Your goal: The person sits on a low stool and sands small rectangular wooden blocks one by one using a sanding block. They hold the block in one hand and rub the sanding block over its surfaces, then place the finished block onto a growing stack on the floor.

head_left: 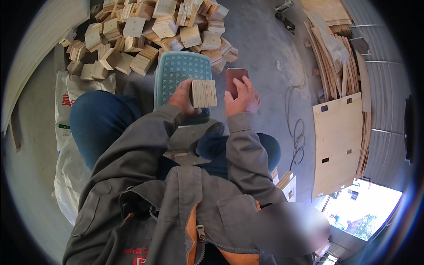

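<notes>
My left hand (182, 98) is closed round the side of a plywood block (204, 93), whose striped layered face is turned up. The block is over the near right part of a teal plastic stool (183, 66) with a pattern of small raised marks on its top. To the right of the stool, my right hand (243, 97) grips a flat reddish-brown rectangular piece (234, 76) that looks like a sanding block. Its fingers lie across the near part of the piece. A gap separates the piece from the plywood block.
A large heap of plywood blocks (164, 25) lies on the floor beyond the stool. A white sack (66, 145) is at the left, beside my knee. Wooden boards (338, 145) lean along the right wall, and a thin cable (298, 132) coils on the floor.
</notes>
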Available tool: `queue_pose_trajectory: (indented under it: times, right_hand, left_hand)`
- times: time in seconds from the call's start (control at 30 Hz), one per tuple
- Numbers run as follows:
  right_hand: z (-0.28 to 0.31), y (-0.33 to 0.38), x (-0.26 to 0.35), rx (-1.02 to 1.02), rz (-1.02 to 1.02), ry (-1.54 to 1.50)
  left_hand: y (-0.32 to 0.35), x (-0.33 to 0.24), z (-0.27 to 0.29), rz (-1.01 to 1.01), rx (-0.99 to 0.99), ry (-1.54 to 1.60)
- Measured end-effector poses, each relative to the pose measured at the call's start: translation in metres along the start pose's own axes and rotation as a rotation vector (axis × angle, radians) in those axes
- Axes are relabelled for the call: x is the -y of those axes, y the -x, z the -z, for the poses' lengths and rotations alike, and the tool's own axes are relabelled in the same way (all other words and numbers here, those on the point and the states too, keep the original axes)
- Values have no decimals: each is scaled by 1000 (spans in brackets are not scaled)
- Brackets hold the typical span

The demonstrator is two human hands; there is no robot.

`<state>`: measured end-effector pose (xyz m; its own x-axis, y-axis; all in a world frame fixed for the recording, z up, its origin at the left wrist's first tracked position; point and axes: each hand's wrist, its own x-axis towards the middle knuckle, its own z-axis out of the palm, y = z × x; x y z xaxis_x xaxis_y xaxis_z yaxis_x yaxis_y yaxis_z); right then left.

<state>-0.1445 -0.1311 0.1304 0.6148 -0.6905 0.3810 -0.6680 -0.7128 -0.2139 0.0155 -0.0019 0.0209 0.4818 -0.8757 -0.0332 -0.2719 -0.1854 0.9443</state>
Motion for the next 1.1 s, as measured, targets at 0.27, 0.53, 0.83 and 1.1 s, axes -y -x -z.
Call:
queue_pose_trajectory:
  times: [0.27,0.53,0.83,1.1]
  right_hand:
    - [-22,21,13,92,115,-246]
    - [-3,15,1,26,27,-189]
    - [-22,24,32,118,73,-208]
    - [-41,-25,41,168,-91,-116]
  left_hand:
    - [-1,1,2,-46,4,13]
    - [1,2,-1,-37,-36,8]
    - [0,2,-5,-42,-51,-1]
    - [0,-1,-1,-38,-40,-2]
